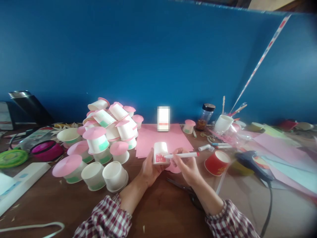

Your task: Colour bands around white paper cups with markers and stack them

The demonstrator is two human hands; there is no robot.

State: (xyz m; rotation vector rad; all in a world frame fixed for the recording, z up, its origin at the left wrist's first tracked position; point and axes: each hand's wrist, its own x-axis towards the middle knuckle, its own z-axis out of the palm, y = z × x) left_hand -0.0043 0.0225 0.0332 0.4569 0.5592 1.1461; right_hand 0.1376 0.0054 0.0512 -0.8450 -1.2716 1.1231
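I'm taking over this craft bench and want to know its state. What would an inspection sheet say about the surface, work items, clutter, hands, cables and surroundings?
Surface: brown wooden table with small paper scraps; a pink sheet lies at mid-table.
Job's things: upturned paper cup, partly coloured red; marker with its tip at the cup.
Clutter: pile of pink-topped cups, red cup on its side, scissors, jar, loose pens.
Hands: left hand holds the paper cup; right hand holds the marker.
Cables: black cable runs from the glue gun; white cord lies at the near left.
Surroundings: blue wall.
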